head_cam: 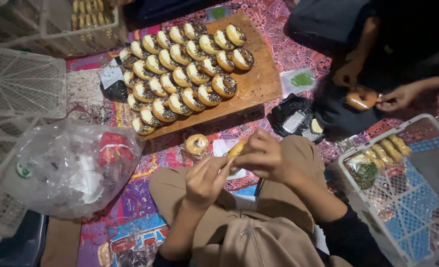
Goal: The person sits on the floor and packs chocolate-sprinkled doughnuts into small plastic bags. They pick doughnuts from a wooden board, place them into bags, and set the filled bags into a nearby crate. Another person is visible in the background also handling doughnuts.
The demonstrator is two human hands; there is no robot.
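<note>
Left hand (205, 182) and right hand (262, 157) meet over lap, both gripping doughnut (236, 148). Board (259, 81) just beyond hands, packed with sprinkled doughnuts. Wrapped doughnut (196, 144) on mat just below board. Plastic bag (66, 168) left of board. White crate (402, 198) right, below board, rolls inside. Co-worker's hands (372, 94) right of board, holding doughnut.

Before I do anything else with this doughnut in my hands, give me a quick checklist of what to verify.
1. Doughnut held by both hands: ok, left hand and right hand meet on it.
2. Wrapper closed: cannot tell, fingers hide it.
3. White crate within reach on the right: ok, a few wrapped doughnuts inside.
4. Wooden board stocked: ok, rows of sprinkled doughnuts remain.
5. Wrapped doughnut on the mat: ok, lying apart from the hands.
</note>
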